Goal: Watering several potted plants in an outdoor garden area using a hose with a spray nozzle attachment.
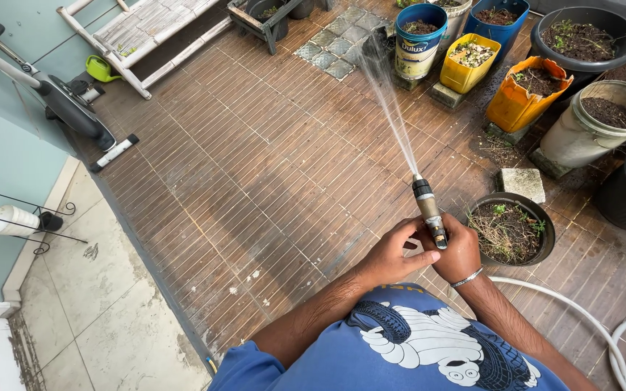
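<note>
My right hand grips a metal hose nozzle that points away from me. My left hand is wrapped against the nozzle's rear end, fingers touching the right hand. A thin fan of water sprays from the nozzle toward a dark pot beside a blue bucket with soil. A white hose trails from my hands across the wooden deck at lower right. A silver bracelet sits on my right wrist.
Planters line the right: a yellow tub, orange bag, white bucket, black pots. A stone block lies nearby. An exercise bike, green watering can and bamboo rack stand left.
</note>
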